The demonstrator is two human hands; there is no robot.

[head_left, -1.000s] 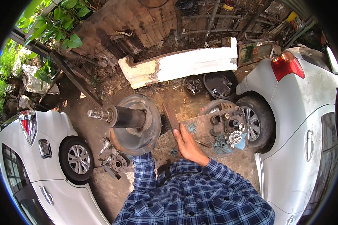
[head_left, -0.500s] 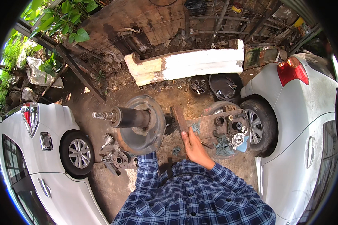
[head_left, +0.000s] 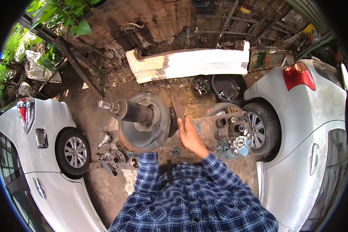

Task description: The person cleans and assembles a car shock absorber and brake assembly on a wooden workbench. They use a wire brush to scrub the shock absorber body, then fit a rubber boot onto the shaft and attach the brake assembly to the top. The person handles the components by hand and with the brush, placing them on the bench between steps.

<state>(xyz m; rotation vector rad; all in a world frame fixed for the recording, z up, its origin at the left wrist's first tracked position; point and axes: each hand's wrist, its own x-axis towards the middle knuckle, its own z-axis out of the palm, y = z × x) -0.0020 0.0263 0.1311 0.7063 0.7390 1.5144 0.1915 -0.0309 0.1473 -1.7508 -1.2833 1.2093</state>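
Note:
A shock absorber strut [head_left: 134, 112], black with a threaded rod end and a wide dish-shaped spring seat [head_left: 137, 138], is held up in front of me. My left sleeve [head_left: 147, 164] runs up under the seat, and the hand beyond it is hidden behind the dish. Close to the dish's right edge, my right hand [head_left: 191, 135] grips a flat brown strip [head_left: 177, 106] that looks like wood or rusty metal. Its thumb and fingers are closed round the near end. Whether strip and strut touch, I cannot tell.
A board [head_left: 205, 125] carries metal rings, hubs and blue-green rags [head_left: 224, 147]. More hub parts [head_left: 118, 157] lie at the left. White cars [head_left: 58, 143] stand on both sides. Beyond are a worn white bumper [head_left: 197, 62] and a black basin [head_left: 229, 88].
My right hand and the strip have moved left and farther away, closer to the strut's seat. The whole view has shifted slightly. The strut remains held up.

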